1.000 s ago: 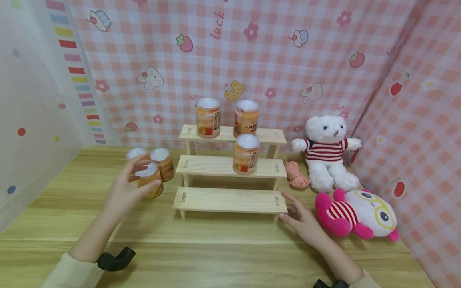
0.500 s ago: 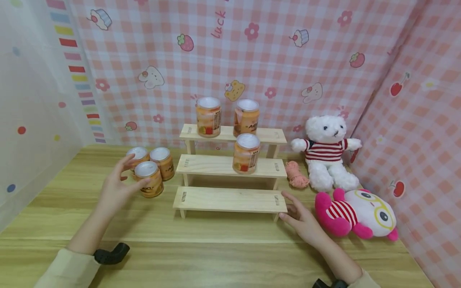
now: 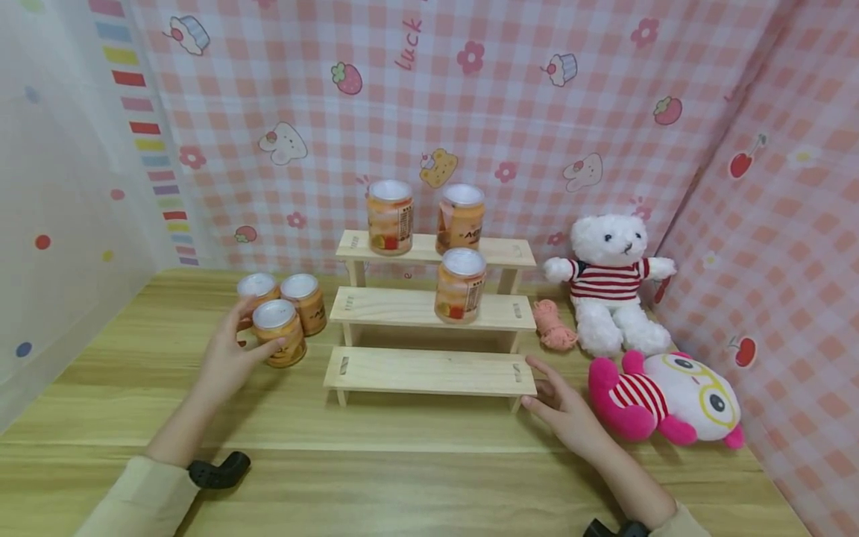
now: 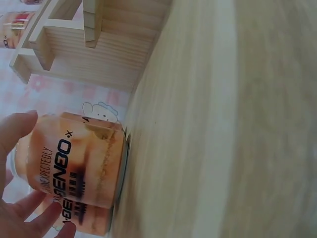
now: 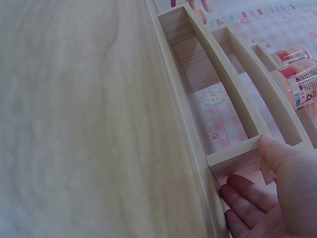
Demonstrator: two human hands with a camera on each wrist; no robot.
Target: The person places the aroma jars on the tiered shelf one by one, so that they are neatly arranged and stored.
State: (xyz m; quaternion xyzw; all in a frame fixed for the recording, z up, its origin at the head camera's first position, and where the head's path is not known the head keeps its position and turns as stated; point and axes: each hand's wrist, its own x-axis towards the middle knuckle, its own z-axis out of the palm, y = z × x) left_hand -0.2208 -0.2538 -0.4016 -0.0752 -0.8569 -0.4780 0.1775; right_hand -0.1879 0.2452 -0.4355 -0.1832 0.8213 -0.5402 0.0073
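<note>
In the head view, my left hand [image 3: 231, 350] is at the front can [image 3: 278, 335] of three orange-labelled cans with pale lids. Its thumb lies over the can's near side and its fingers reach around the left side. The left wrist view shows the thumb by the upper part of this can [image 4: 84, 158], the other fingers spread along its opposite side. The can stands upright on the table. My right hand [image 3: 564, 414] holds the right end of the lowest tier of a three-tier wooden display stand [image 3: 429, 373], thumb at the front corner, index finger farther back.
Two cans stand on the top tier; another can [image 3: 460, 287] is on the middle tier's right half. Pink yarn [image 3: 554, 326], a white teddy bear [image 3: 611, 287] and a pink plush toy [image 3: 664, 399] lie or sit right of the stand. A checked curtain [image 3: 403, 112] hangs behind.
My left hand drew back to the left, then came down and right to the front can. My right hand stays on the stand's end, and the cans have not moved.
</note>
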